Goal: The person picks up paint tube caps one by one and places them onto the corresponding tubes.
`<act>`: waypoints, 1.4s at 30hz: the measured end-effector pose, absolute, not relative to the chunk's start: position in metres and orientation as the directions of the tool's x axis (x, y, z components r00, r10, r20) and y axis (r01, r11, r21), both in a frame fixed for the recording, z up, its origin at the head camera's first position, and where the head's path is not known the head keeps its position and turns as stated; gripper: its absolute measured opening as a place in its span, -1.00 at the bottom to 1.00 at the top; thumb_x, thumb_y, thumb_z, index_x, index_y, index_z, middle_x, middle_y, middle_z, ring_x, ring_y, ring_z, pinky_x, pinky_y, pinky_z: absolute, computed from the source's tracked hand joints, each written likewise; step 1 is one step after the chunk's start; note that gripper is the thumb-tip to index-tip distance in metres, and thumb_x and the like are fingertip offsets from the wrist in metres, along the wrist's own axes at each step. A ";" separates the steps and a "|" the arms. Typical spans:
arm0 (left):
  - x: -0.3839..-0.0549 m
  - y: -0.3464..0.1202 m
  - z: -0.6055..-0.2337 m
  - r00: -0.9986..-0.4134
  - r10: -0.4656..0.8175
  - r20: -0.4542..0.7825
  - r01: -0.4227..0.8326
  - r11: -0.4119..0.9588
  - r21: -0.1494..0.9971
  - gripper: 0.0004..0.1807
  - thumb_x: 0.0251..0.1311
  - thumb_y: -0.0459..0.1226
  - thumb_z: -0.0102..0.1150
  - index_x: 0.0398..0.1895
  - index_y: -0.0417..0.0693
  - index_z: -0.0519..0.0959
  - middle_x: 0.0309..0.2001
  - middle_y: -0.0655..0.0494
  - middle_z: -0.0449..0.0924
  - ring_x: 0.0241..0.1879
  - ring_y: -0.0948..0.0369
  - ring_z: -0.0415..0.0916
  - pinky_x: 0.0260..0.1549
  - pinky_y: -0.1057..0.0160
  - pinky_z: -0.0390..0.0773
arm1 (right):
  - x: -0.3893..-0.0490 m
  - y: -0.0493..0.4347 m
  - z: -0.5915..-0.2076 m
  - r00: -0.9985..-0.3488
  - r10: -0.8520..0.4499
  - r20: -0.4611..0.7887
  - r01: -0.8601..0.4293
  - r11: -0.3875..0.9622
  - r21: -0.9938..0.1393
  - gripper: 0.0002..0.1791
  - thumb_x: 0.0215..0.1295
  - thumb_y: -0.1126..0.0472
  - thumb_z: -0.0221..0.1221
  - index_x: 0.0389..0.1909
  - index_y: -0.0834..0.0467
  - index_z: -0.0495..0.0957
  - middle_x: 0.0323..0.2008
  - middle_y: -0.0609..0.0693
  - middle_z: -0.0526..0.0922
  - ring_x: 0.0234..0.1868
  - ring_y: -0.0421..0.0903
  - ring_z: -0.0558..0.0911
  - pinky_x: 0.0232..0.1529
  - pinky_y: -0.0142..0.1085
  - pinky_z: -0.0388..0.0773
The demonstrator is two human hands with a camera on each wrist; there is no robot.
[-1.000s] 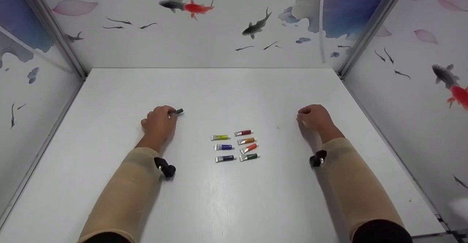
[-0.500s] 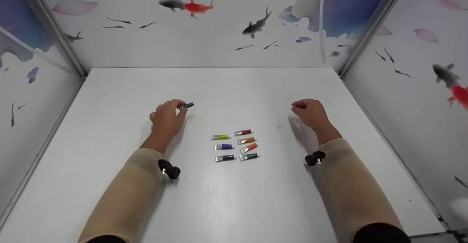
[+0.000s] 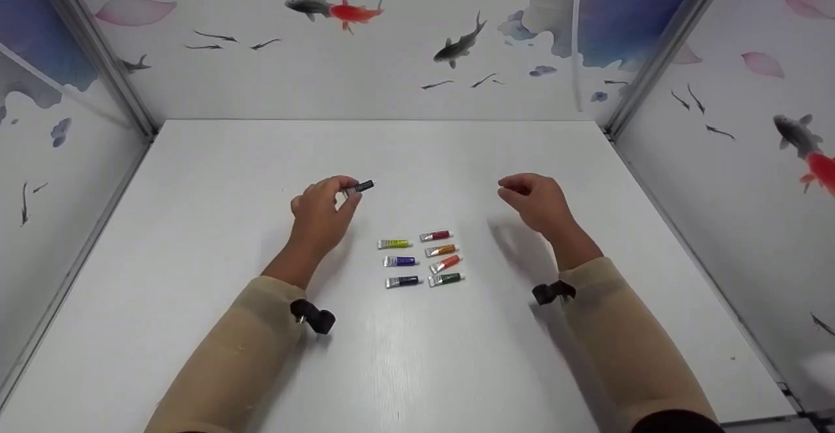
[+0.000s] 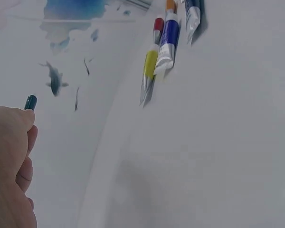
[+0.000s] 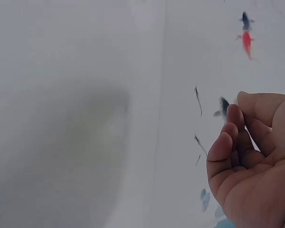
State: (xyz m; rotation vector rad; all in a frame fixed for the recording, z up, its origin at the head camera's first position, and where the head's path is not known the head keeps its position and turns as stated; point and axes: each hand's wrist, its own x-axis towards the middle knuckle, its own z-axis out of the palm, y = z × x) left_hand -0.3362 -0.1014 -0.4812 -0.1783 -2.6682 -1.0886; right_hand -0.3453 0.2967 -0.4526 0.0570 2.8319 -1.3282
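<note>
My left hand [image 3: 326, 214] pinches a small dark tube [image 3: 361, 187] above the table, left of the paint tubes. In the left wrist view, the dark tube's end [image 4: 31, 101] sticks out past my thumb; the rest is hidden. Several paint tubes lie in two columns at mid-table: yellow [image 3: 394, 244], purple [image 3: 400, 261] and navy [image 3: 402, 282] on the left, dark red [image 3: 436, 235], ochre [image 3: 441, 250], orange [image 3: 445, 264] and green [image 3: 445, 280] on the right. To their right, my right hand [image 3: 538, 203] hovers, fingers loosely bent, holding nothing; the right wrist view agrees.
A white table [image 3: 404, 361] stretches beneath both arms. Printed panels with fish and petals enclose it at the back [image 3: 365, 87] and both sides. A small black camera [image 3: 319, 319] is strapped to my left wrist, another [image 3: 553, 292] to my right.
My left hand has risen and moved right with the dark tube, exposing more of it. My right hand has lifted and shifted left. The paint tubes on the table have stayed put.
</note>
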 end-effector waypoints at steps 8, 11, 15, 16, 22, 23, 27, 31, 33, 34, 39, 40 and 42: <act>-0.316 -0.083 -0.466 -0.940 0.062 0.334 0.294 0.642 0.708 -0.69 0.54 0.00 0.23 0.21 0.17 0.64 0.18 0.16 0.75 0.16 -0.01 0.66 0.25 -0.16 0.25 | -0.329 0.263 -0.439 -0.998 -0.017 0.068 -0.064 0.596 -0.801 -0.71 0.53 0.00 0.30 0.15 -0.03 0.73 0.04 0.02 0.74 0.03 0.01 0.65 0.03 -0.22 0.66; -0.312 -0.079 -0.465 -0.933 0.080 0.352 0.320 0.635 0.703 -0.68 0.54 -0.01 0.22 0.23 0.16 0.63 0.17 0.16 0.75 0.12 0.01 0.66 0.24 -0.16 0.24 | -0.324 0.255 -0.435 -0.995 -0.043 0.090 -0.098 0.588 -0.803 -0.73 0.53 0.01 0.30 0.14 -0.04 0.74 0.01 0.00 0.75 -0.01 0.00 0.63 -0.04 -0.24 0.65; -0.308 -0.074 -0.465 -0.926 0.089 0.366 0.339 0.620 0.708 -0.68 0.55 -0.01 0.21 0.24 0.16 0.62 0.13 0.19 0.75 0.06 0.08 0.62 0.23 -0.14 0.23 | -0.317 0.247 -0.433 -0.992 -0.060 0.114 -0.128 0.574 -0.809 -0.73 0.52 0.00 0.31 0.12 -0.05 0.74 -0.02 0.00 0.75 -0.05 0.00 0.62 -0.10 -0.23 0.62; -0.308 -0.073 -0.466 -0.926 0.088 0.368 0.342 0.613 0.713 -0.69 0.55 -0.01 0.21 0.23 0.17 0.62 0.12 0.20 0.75 0.05 0.07 0.62 0.22 -0.14 0.23 | -0.316 0.245 -0.432 -0.991 -0.064 0.120 -0.135 0.569 -0.811 -0.74 0.52 -0.01 0.31 0.12 -0.05 0.75 -0.02 -0.01 0.75 -0.04 0.00 0.62 -0.09 -0.23 0.63; -0.299 -0.064 -0.463 -0.918 0.099 0.383 0.368 0.566 0.738 -0.70 0.55 -0.01 0.21 0.21 0.19 0.63 0.06 0.24 0.73 0.01 0.05 0.58 0.23 -0.12 0.20 | -0.307 0.233 -0.430 -0.984 -0.075 0.162 -0.177 0.530 -0.830 -0.74 0.51 -0.01 0.31 0.11 -0.07 0.75 -0.03 -0.04 0.76 -0.03 -0.01 0.66 -0.06 -0.26 0.66; -0.297 -0.063 -0.462 -0.915 0.103 0.389 0.376 0.561 0.737 -0.70 0.55 -0.01 0.21 0.22 0.19 0.63 0.06 0.24 0.73 0.00 0.08 0.57 0.23 -0.12 0.20 | -0.306 0.231 -0.429 -0.983 -0.077 0.168 -0.183 0.521 -0.833 -0.75 0.51 0.00 0.32 0.10 -0.07 0.76 -0.03 -0.04 0.76 -0.04 -0.01 0.66 -0.06 -0.27 0.67; -0.289 -0.055 -0.457 -0.905 0.118 0.409 0.403 0.550 0.732 -0.70 0.55 -0.02 0.21 0.22 0.19 0.63 0.06 0.26 0.72 -0.03 0.17 0.53 0.24 -0.10 0.19 | -0.300 0.224 -0.428 -0.977 -0.095 0.190 -0.212 0.486 -0.848 -0.77 0.51 0.02 0.33 0.08 -0.07 0.76 -0.05 -0.05 0.76 -0.05 0.00 0.67 -0.08 -0.29 0.67; -0.283 -0.049 -0.453 -0.896 0.129 0.425 0.424 0.534 0.731 -0.71 0.55 -0.03 0.22 0.22 0.19 0.64 0.04 0.26 0.71 -0.04 0.20 0.50 0.23 -0.08 0.17 | -0.295 0.218 -0.426 -0.971 -0.108 0.212 -0.238 0.471 -0.849 -0.78 0.50 0.03 0.33 0.08 -0.07 0.76 -0.06 -0.05 0.76 -0.06 0.06 0.66 -0.13 -0.31 0.65; -0.281 -0.047 -0.452 -0.894 0.134 0.427 0.428 0.529 0.732 -0.71 0.55 -0.03 0.22 0.22 0.19 0.65 0.03 0.28 0.71 -0.05 0.21 0.50 0.22 -0.07 0.17 | -0.292 0.216 -0.425 -0.968 -0.112 0.226 -0.251 0.475 -0.843 -0.78 0.50 0.04 0.33 0.07 -0.08 0.77 -0.07 -0.06 0.76 -0.08 0.06 0.65 -0.15 -0.31 0.64; -0.279 -0.045 -0.452 -0.894 0.135 0.427 0.430 0.526 0.734 -0.71 0.55 -0.03 0.22 0.22 0.19 0.65 0.02 0.28 0.71 -0.05 0.21 0.50 0.23 -0.07 0.17 | -0.291 0.214 -0.424 -0.966 -0.115 0.232 -0.259 0.477 -0.840 -0.78 0.50 0.04 0.33 0.07 -0.08 0.77 -0.07 -0.07 0.76 -0.09 0.05 0.65 -0.16 -0.32 0.63; -0.274 -0.040 -0.453 -0.893 0.140 0.428 0.436 0.510 0.742 -0.70 0.54 -0.03 0.22 0.22 0.19 0.66 0.02 0.28 0.70 -0.05 0.22 0.49 0.22 -0.06 0.17 | -0.286 0.208 -0.423 -0.950 -0.143 0.276 -0.311 0.485 -0.818 -0.78 0.50 0.07 0.34 0.08 -0.05 0.78 -0.07 -0.06 0.78 -0.16 -0.02 0.64 -0.18 -0.34 0.62; -0.274 -0.039 -0.453 -0.892 0.140 0.430 0.438 0.505 0.744 -0.70 0.54 -0.02 0.22 0.22 0.19 0.65 0.03 0.28 0.70 -0.05 0.22 0.48 0.22 -0.06 0.17 | -0.285 0.207 -0.423 -0.946 -0.151 0.286 -0.323 0.482 -0.814 -0.78 0.50 0.08 0.34 0.08 -0.04 0.78 -0.07 -0.05 0.78 -0.16 -0.03 0.65 -0.18 -0.35 0.62; -0.272 -0.038 -0.453 -0.891 0.142 0.431 0.440 0.498 0.747 -0.70 0.55 -0.02 0.22 0.23 0.18 0.65 0.03 0.28 0.69 -0.04 0.20 0.49 0.22 -0.06 0.16 | -0.283 0.205 -0.423 -0.938 -0.164 0.305 -0.346 0.481 -0.806 -0.78 0.50 0.10 0.34 0.08 -0.02 0.78 -0.06 -0.04 0.79 -0.16 -0.03 0.65 -0.17 -0.36 0.63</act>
